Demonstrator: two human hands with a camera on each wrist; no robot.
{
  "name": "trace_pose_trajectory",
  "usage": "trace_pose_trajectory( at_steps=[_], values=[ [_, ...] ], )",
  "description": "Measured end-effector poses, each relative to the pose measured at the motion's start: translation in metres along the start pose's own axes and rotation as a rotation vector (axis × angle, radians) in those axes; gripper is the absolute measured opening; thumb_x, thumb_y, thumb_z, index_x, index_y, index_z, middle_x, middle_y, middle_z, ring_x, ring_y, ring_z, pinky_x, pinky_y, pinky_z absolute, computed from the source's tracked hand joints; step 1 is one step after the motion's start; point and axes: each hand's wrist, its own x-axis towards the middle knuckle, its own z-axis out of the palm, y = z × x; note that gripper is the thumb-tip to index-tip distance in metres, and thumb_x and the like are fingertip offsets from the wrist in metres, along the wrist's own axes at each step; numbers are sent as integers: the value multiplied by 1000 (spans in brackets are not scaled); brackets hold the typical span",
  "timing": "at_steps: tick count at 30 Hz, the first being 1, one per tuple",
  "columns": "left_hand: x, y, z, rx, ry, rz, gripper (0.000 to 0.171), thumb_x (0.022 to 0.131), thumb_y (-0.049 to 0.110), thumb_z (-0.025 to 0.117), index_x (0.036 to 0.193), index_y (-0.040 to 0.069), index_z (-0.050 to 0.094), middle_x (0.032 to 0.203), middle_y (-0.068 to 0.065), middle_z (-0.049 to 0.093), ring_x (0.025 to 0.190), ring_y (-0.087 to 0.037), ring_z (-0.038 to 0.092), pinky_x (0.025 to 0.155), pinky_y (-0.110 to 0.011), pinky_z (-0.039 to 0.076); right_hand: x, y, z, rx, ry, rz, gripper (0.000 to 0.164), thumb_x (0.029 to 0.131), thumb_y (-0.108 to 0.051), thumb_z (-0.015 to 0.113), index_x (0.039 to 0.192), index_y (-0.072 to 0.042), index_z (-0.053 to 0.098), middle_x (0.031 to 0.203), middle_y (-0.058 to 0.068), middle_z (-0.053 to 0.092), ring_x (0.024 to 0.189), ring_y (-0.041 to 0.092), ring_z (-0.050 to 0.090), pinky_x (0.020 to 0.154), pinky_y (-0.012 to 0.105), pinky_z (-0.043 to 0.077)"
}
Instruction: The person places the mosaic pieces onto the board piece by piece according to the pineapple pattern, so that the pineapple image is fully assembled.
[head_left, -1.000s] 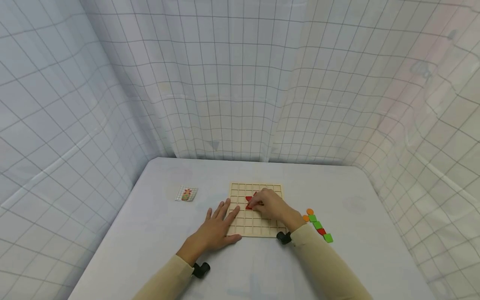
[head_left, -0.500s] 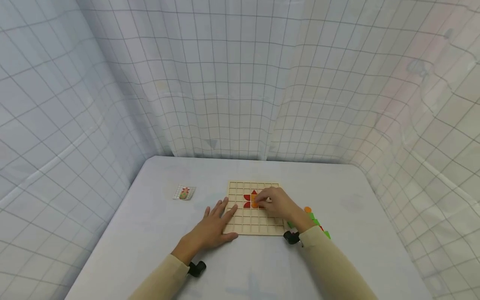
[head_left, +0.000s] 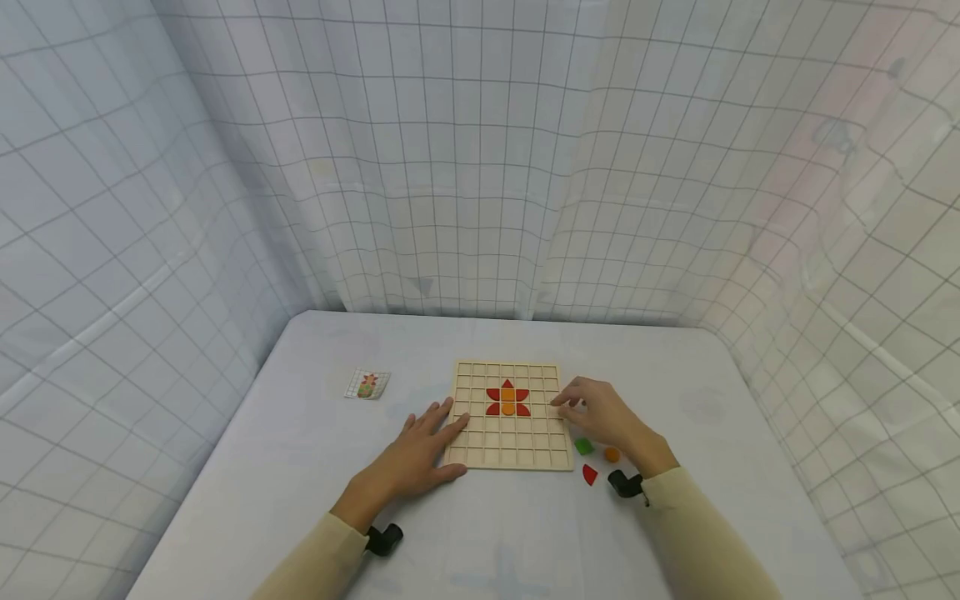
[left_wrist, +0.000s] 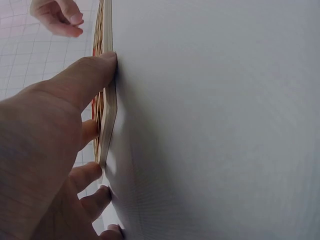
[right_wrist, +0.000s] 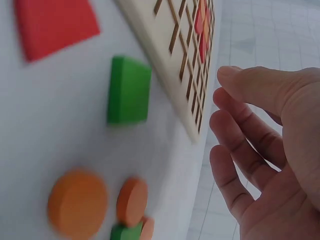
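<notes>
1. One board (head_left: 517,451) is touched by the spread left hand (head_left: 415,460).
2. On it, between both hands, five red pieces (head_left: 492,395) and two orange pieces (head_left: 508,395) are set.
3. The right hand (head_left: 602,412) is held loosely curved.

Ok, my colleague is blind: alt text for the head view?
The left hand touches a grid board bearing red and orange pieces; the right hand hovers near its right edge. A card lies left, loose pieces right.

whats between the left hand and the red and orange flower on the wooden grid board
In the head view, only bare squares of the wooden grid board lie between the left hand and the red and orange flower.
</notes>
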Motion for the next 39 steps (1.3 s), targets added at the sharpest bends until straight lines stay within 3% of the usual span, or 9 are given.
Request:
trace_pose_trajectory(
  at_steps=[2,6,10,17,28,39],
  values=[
    [-1,0,-1,-11,3,6,86,109,51,81,182,21,44,195,-18,24,181,-48,26,144,-75,22,-7,7,-4,-2,-2,29,13,109,-14,84,119,-16,91,120,-2,82,109,18,73,99,45,65],
    [-1,0,-1,-21,-1,7,86,110,51,80,182,22,43,196,-17,23,182,-48,24,144,-76,20,-23,21,-11,2,5,73,13,108,-14,85,118,-19,91,121,-1,81,108,18,73,94,38,65],
    [0,-2,0,-25,-2,7,86,110,50,80,182,23,43,196,-17,22,182,-48,24,144,-77,20,-38,34,-17,-2,16,64,15,105,-12,87,118,-16,91,118,1,80,100,16,69,86,30,62],
    [0,-3,2,-33,-5,4,86,110,51,80,183,23,42,197,-17,20,183,-48,21,144,-78,18,-56,45,-23,-36,-5,46,19,100,-14,93,119,-12,90,109,-2,79,96,13,68,86,31,60],
    [1,-5,4,-33,-4,15,87,110,53,79,183,23,42,197,-17,20,182,-48,21,143,-78,19,-60,51,-23,5,-28,47,18,100,-12,93,118,-11,90,106,-3,79,90,10,61,77,25,54],
    [1,-6,5,-35,5,15,86,110,52,80,182,24,43,197,-17,20,182,-48,21,143,-79,19,-64,54,-21,16,-20,24,24,99,-13,95,123,-14,90,111,-2,75,92,12,61,81,25,56]
  ],
)
